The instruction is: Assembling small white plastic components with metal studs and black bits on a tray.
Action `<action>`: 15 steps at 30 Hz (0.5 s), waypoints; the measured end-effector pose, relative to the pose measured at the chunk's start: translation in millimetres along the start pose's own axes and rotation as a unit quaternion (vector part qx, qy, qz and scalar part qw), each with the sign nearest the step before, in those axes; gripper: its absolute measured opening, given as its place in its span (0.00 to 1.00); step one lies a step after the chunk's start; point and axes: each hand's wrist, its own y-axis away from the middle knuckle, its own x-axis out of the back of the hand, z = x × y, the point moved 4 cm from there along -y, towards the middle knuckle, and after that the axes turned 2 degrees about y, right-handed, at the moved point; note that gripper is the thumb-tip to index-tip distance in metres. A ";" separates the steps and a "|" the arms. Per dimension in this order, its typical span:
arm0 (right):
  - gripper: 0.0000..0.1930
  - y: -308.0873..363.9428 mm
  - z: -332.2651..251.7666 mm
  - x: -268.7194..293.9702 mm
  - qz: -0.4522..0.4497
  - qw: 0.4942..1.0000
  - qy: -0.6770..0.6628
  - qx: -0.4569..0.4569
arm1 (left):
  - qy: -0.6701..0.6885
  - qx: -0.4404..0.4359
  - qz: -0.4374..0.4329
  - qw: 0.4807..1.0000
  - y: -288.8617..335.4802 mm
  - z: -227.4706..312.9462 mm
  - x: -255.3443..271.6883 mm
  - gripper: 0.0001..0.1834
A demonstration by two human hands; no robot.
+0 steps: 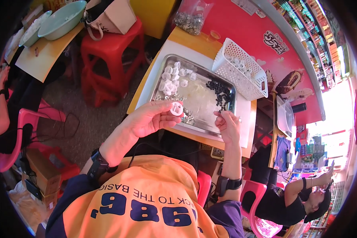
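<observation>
My left hand (152,119) is closed around a round white plastic part (176,109) with slots in its face, held up over the near edge of a metal tray (194,131). Thumb and fingers of my right hand (228,123) are pinched together above the tray's near right side. Whatever lies between those fingertips is too small to make out. In the tray, white plastic parts (169,85) are heaped at the far left, small metal pieces (187,116) lie scattered at the left and near side, and little black parts (220,93) form a pile at the right.
Beyond the tray's right side stands a white perforated basket (242,71) of clear parts. A bag of metal pieces (189,20) sits at the table's far end. Left are a red stool (111,55) and a green basin (62,20). Other people sit at both sides.
</observation>
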 end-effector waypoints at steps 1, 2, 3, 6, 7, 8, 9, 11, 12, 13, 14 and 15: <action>0.05 3.6 5.3 -7.1 -0.032 0.980 -0.189 -0.059 | 0.004 0.003 0.004 1.000 0.7 -0.8 -1.0 0.20; 0.03 7.7 7.2 -10.2 -0.054 0.968 -0.231 -0.084 | 0.008 0.009 0.008 1.000 1.3 -2.9 -1.7 0.20; 0.03 7.9 9.2 -11.2 -0.053 0.967 -0.233 -0.083 | 0.006 0.011 0.008 1.000 1.1 -3.6 -2.4 0.20; 0.02 10.8 12.3 -22.5 -0.094 0.932 -0.330 -0.118 | -0.001 0.014 0.007 1.000 0.5 -6.6 -3.7 0.20; 0.02 13.4 10.9 -25.2 -0.098 0.922 -0.351 -0.130 | 0.002 0.021 0.014 1.000 0.4 -8.6 -3.9 0.20; 0.04 15.2 7.0 -31.8 -0.104 0.912 -0.371 -0.143 | 0.004 0.024 0.022 0.999 0.6 -8.8 -3.1 0.20; 0.04 18.7 3.3 -35.6 -0.101 0.911 -0.373 -0.145 | 0.004 0.028 0.023 0.999 0.3 -9.0 -3.9 0.20; 0.07 29.6 -8.3 -45.2 -0.142 0.904 -0.387 -0.118 | -0.006 0.026 -0.002 1.000 2.0 -9.8 -8.7 0.20; 0.07 34.6 -12.0 -48.5 -0.139 0.903 -0.388 -0.121 | -0.005 0.029 0.001 1.000 3.8 -10.4 -10.2 0.20; 0.08 40.8 -17.3 -53.4 -0.166 0.898 -0.390 -0.117 | -0.005 0.028 -0.017 0.999 6.1 -10.5 -13.9 0.20; 0.09 45.5 -23.1 -58.3 -0.194 0.893 -0.391 -0.112 | -0.006 0.027 -0.036 0.999 7.2 -9.4 -17.7 0.21; 0.09 50.5 -26.1 -61.7 -0.193 0.892 -0.392 -0.113 | -0.006 0.028 -0.035 0.999 8.7 -9.1 -19.4 0.21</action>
